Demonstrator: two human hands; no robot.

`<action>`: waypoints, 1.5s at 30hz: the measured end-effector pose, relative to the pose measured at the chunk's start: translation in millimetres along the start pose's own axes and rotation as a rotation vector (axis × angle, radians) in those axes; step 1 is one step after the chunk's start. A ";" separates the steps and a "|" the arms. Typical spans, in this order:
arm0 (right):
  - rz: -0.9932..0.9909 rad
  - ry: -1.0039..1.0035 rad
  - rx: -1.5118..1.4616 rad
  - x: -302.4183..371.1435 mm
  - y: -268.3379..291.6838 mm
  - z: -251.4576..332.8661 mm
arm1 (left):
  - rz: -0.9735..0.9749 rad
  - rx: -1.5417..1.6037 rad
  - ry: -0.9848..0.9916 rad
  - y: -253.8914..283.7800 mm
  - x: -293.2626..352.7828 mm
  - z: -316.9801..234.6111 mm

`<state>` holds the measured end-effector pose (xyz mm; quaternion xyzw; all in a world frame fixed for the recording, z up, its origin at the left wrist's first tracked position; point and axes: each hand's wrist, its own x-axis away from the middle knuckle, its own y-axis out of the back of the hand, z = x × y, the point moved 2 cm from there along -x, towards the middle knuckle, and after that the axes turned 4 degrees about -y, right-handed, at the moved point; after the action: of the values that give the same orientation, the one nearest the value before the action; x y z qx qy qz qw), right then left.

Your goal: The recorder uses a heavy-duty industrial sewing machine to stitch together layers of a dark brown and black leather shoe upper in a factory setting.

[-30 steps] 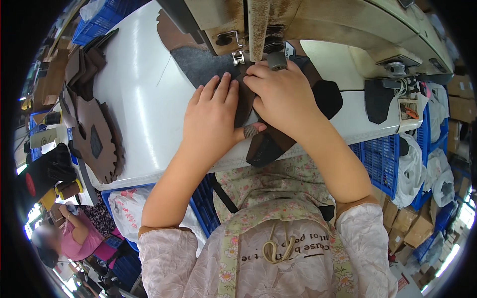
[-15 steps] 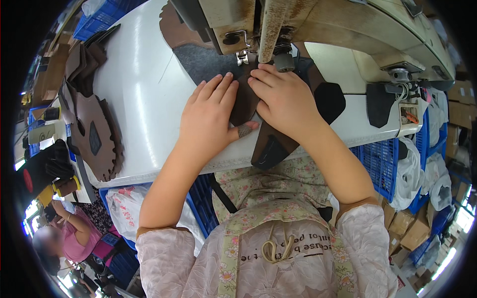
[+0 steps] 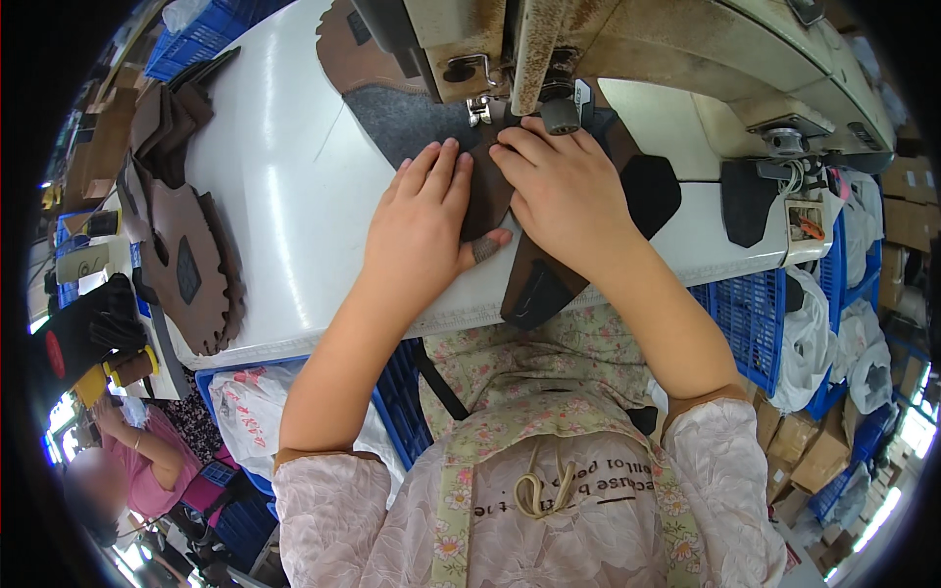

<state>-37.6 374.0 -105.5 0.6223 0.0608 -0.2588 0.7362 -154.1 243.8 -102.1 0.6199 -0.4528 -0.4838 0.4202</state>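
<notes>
in the head view, both grips press flat, pinching nothing: the left hand (image 3: pixel 417 220) and right hand (image 3: pixel 570 196) lie on the brown-and-black leather piece (image 3: pixel 487 202), on the white table (image 3: pixel 274 245) by the sewing machine's (image 3: pixel 686 49) presser foot (image 3: pixel 478 111). the right fingers, curled a second ago, now reach straighter.

Thin brown and dark-grey panels (image 3: pixel 397 120) lie spread, partly overlapping, on the white tabletop (image 3: pixel 294 225)

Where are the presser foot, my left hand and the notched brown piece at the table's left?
Presser foot (image 3: pixel 478 113): head view, on its metal front.
Left hand (image 3: pixel 419 218): head view, on its back.
Notched brown piece (image 3: pixel 186 316): head view, on its lower face.
</notes>
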 end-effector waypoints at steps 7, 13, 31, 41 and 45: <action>-0.005 -0.005 -0.001 -1.6 3.5 -3.2 | -0.017 -0.008 -0.003 -1.5 -5.3 2.4; 0.082 -0.024 -0.061 -4.7 2.2 -11.0 | -0.035 0.020 0.008 -3.0 -10.5 10.4; -0.022 -0.037 -0.080 -3.1 -15.8 -12.6 | -0.059 0.054 -0.018 -6.6 -19.2 25.5; -0.059 -0.051 -0.074 -1.8 -19.9 -12.9 | -0.046 0.044 -0.026 -5.3 -21.3 25.1; -0.079 -0.048 -0.070 -0.8 -22.0 -13.2 | -0.052 0.046 -0.032 -4.2 -21.3 25.2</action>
<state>-45.3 384.7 -127.5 0.5868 0.0765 -0.3001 0.7482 -180.7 263.3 -106.0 0.6332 -0.4540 -0.4940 0.3860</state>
